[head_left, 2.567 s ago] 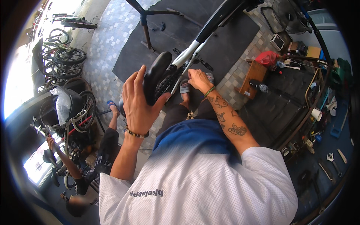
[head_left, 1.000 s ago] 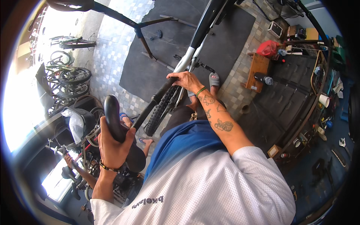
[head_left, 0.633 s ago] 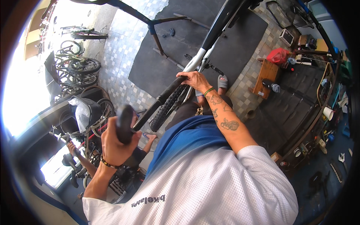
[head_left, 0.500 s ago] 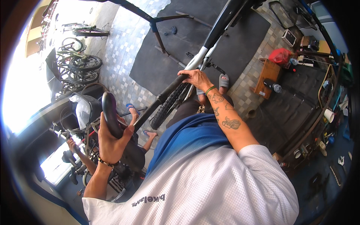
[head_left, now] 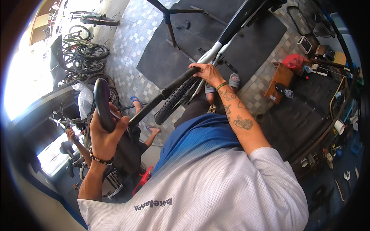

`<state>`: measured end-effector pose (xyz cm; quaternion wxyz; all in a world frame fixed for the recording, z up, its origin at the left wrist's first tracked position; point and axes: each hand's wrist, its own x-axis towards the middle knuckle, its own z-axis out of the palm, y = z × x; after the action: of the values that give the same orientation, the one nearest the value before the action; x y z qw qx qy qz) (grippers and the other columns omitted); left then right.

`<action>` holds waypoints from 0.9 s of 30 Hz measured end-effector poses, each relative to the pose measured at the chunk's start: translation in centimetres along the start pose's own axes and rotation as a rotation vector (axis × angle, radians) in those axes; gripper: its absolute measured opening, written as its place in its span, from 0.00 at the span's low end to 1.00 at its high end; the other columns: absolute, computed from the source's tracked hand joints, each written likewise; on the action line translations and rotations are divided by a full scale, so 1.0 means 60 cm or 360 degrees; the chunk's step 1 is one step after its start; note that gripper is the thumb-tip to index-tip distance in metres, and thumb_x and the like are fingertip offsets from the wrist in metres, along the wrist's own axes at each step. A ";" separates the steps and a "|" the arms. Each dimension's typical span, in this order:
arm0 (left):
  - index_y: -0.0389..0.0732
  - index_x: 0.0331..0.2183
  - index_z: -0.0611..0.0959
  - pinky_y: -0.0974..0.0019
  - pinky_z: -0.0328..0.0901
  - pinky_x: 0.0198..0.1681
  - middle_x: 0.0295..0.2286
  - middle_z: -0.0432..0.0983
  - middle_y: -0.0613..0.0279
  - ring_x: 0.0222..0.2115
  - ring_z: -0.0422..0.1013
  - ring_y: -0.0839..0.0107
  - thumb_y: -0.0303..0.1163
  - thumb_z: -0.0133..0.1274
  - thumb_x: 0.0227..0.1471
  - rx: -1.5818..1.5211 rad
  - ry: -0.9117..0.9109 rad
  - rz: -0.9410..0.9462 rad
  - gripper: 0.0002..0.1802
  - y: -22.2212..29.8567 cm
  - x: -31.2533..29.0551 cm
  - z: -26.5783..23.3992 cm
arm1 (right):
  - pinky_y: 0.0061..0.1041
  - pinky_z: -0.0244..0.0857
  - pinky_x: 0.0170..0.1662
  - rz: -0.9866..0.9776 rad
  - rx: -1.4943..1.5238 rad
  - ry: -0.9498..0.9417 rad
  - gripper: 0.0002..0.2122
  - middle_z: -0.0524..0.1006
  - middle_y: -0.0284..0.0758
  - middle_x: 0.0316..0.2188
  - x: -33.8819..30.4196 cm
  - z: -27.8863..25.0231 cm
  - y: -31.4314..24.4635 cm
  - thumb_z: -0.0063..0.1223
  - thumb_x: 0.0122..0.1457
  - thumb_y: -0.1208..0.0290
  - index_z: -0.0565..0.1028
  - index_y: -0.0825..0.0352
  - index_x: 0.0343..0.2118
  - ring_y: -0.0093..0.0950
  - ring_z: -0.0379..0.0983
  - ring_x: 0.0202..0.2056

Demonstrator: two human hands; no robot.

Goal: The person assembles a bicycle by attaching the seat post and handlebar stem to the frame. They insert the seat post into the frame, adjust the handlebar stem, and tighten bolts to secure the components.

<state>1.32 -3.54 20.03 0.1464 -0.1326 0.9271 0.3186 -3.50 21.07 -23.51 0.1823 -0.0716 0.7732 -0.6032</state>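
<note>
My left hand point(head_left: 103, 134) is wrapped around a black bicycle saddle point(head_left: 99, 101), thumb on the near side. From beneath the saddle a black seatpost point(head_left: 144, 112) slants up and right into a thicker seat tube point(head_left: 177, 85); a collar sits at the joint. Farther along that tube, my right hand point(head_left: 209, 74) closes its fingers over it, near where the black part meets the white bike frame point(head_left: 211, 52). Below the tube shows the knobby rear tyre point(head_left: 172, 103). The saddle's underside clamp is mostly hidden by my left hand.
Another person's feet in blue flip-flops point(head_left: 135, 101) and a hand point(head_left: 71, 134) are at the left, by another bike. A black mat point(head_left: 154, 63) covers tiles. Right: wooden stool point(head_left: 279, 81), bottle point(head_left: 278, 87), tool-strewn bench point(head_left: 346, 188). Parked bikes point(head_left: 91, 52) stand far left.
The saddle and my left hand have shifted left and slightly up, away from my right hand. My right hand keeps its grip on the tube. The whole view has swung a little.
</note>
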 end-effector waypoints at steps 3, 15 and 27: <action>0.37 0.47 0.80 0.71 0.69 0.37 0.31 0.79 0.66 0.30 0.74 0.77 0.34 0.74 0.50 0.0176 -0.0140 0.0018 0.26 0.009 -0.012 -0.012 | 0.33 0.75 0.43 -0.0002 -0.0026 0.0004 0.21 0.86 0.35 0.35 0.000 0.004 -0.004 0.70 0.58 0.69 0.82 0.50 0.55 0.30 0.84 0.36; 0.39 0.40 0.82 0.66 0.68 0.36 0.31 0.81 0.58 0.30 0.77 0.67 0.31 0.75 0.45 0.0723 -0.0188 0.0641 0.21 0.013 -0.032 -0.042 | 0.33 0.76 0.43 -0.0027 -0.0082 0.0074 0.22 0.86 0.36 0.34 0.004 0.005 -0.007 0.72 0.57 0.68 0.83 0.50 0.56 0.32 0.84 0.36; 0.36 0.51 0.77 0.66 0.66 0.42 0.38 0.77 0.62 0.36 0.72 0.73 0.46 0.72 0.54 0.0579 0.0207 0.0687 0.33 0.077 -0.121 -0.238 | 0.37 0.76 0.40 0.0078 -0.0259 0.0050 0.29 0.79 0.38 0.27 0.000 -0.022 -0.024 0.74 0.55 0.64 0.81 0.50 0.62 0.34 0.80 0.31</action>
<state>3.76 -7.94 35.93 0.0368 0.0759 0.9832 0.1617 -4.14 21.91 -21.86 0.1786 -0.0579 0.8240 -0.5347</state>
